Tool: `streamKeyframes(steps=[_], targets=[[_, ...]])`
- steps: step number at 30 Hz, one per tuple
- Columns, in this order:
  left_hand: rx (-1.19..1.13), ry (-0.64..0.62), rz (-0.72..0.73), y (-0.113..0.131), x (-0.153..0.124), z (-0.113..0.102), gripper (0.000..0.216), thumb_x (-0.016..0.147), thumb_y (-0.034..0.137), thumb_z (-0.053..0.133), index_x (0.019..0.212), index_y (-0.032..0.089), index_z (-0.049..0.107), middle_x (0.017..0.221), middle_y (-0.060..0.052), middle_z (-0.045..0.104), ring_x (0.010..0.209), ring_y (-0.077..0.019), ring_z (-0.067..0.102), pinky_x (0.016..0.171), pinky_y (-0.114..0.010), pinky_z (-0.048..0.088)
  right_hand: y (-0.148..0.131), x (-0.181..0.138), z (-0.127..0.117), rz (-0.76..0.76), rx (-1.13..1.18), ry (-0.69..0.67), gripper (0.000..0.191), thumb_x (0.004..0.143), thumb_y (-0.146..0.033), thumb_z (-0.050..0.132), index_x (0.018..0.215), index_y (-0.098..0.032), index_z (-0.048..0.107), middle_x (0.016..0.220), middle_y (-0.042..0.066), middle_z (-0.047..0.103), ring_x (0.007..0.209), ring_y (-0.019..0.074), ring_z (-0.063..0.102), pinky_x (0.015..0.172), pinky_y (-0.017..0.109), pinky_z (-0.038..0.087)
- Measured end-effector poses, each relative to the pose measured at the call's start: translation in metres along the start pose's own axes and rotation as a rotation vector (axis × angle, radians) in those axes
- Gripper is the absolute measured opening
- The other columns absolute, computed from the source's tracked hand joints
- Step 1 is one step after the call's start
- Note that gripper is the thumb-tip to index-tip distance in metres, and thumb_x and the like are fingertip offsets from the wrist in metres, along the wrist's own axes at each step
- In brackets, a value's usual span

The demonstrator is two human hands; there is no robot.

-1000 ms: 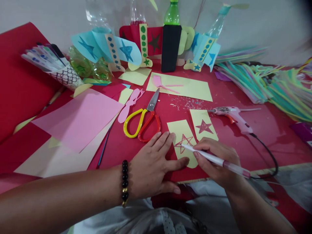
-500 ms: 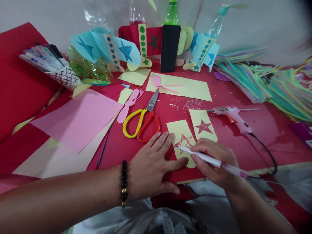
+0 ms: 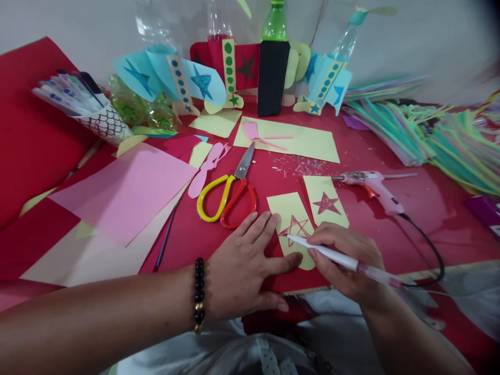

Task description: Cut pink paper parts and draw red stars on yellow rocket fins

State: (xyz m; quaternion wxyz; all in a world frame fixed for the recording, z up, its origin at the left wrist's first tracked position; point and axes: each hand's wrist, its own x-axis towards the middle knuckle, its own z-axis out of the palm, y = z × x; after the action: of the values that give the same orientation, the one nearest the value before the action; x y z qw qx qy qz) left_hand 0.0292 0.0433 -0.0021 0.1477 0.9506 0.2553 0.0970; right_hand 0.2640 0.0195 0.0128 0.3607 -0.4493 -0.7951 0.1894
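Cardstock strip [image 3: 289, 205] in pale yellow lies on the red table covering [image 3: 425, 208], low and right of centre in the frame, with a red star outline [image 3: 295, 227] drawn across it. The left hand [image 3: 242, 265] is spread open and flat, its thumb lying over the strip's lower end and pinning it without grasping anything; a black-and-gold bead bracelet [image 3: 199, 294] circles that wrist. The right hand [image 3: 344, 263] is closed around a white pen [image 3: 328, 256] with a pink barrel, the tip at the star's left arm. Just above sits a second yellow strip [image 3: 318, 188] bearing a bolder red star [image 3: 326, 203]. Scissors [image 3: 242, 179] with yellow and red handles lie just beyond the left fingertips, and a pink hot glue gun [image 3: 371, 179] rests to the right, its black cord [image 3: 425, 245] curving down near the pen's far end. With pressure mainly at the lower end, the strip could pivot under the pen and pull the line off the outline. A careless move of the right forearm could snag the cord and drag the glue gun; whether it is hot cannot be told.
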Motion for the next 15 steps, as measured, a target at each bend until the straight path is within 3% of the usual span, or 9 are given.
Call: streamKeyframes(steps=[15], targets=[[-0.011,-0.008,-0.004,0.0003,0.0000,-0.0007,0.073,0.081,0.076,0.044,0.144,0.038,0.039,0.159,-0.015,0.012,0.145,-0.0412,0.016,0.114,-0.059,0.018,0.0019,-0.0006,0.0011,0.051,-0.084,0.042,0.012,0.079,-0.011,0.063,0.088,-0.020,0.061,0.079,0.003,0.066,0.069,0.0144,0.063,0.062,0.026,0.048]])
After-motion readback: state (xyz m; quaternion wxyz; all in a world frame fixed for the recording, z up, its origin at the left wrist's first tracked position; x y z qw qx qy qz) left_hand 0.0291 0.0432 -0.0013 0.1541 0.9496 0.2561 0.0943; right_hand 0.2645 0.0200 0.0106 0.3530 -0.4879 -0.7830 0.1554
